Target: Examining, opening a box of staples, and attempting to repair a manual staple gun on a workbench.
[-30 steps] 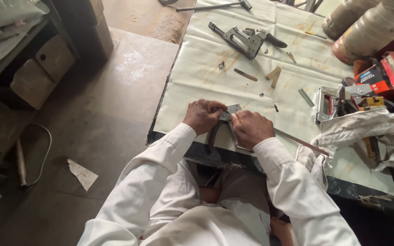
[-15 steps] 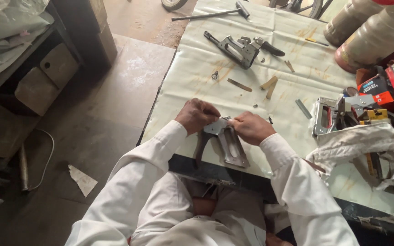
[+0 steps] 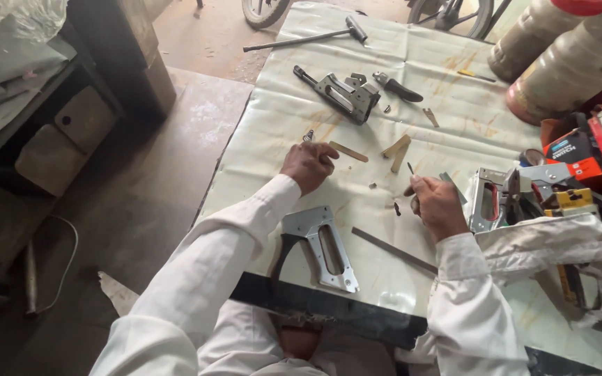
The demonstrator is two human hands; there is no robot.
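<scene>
Landmark: the staple gun body [image 3: 320,245] is being taken as the reference; it is lying flat on the pale sheet [image 3: 301,118], at the near edge of the table.

Change: the body is no longer being gripped by both hands as it was half a second ago; it is being left free on the sheet, and the hands are being moved apart beyond it.

Left hand [image 3: 308,166]: it is being held just beyond the body, fingers curled loosely into a near fist, knuckles resting on the sheet; whether anything is enclosed cannot be told.

Right hand [image 3: 437,203]: it is being kept to the right of the body, thumb and forefinger pinched on a thin dark pin [image 3: 410,168], the other fingers folded in.

Nearby: a flat metal strip [image 3: 394,251] is lying just right of the body; a second staple gun [image 3: 341,93] is lying well beyond it.

Meaning: the work is judged to be shifting from the body to the small loose parts.
</scene>
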